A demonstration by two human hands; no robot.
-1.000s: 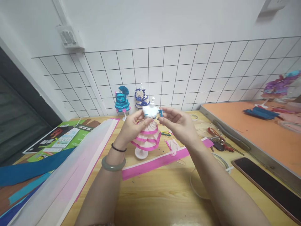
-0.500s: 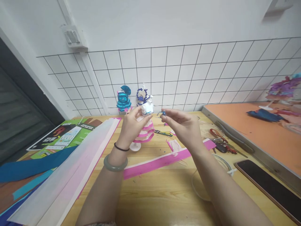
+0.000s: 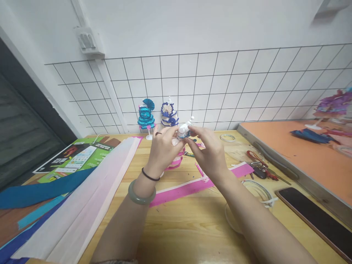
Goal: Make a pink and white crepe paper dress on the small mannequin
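Observation:
My left hand [image 3: 164,146] is closed around a small white dress form [image 3: 183,129], which leans to the right. Tiers of pink and white crepe paper [image 3: 176,163] make its skirt, partly hidden behind my hands. My right hand [image 3: 209,148] pinches a small blue piece [image 3: 188,135] against the form's side; fingertips cover most of it. Behind stand two other dressed forms, one in teal paper [image 3: 146,118] with a fan on top, one in navy and white [image 3: 168,115].
A pink paper strip [image 3: 181,190] crosses the wooden table. Long crepe sheets [image 3: 90,198] lie left. A tape roll [image 3: 227,138], keys [image 3: 260,169], clear rings [image 3: 255,190] and a phone [image 3: 310,220] are right, beside a raised orange board [image 3: 275,143].
Both hands have come together, the left moving right with the dress form, which now tilts rightward. The blue piece in my right fingers has gone from apart to against the form.

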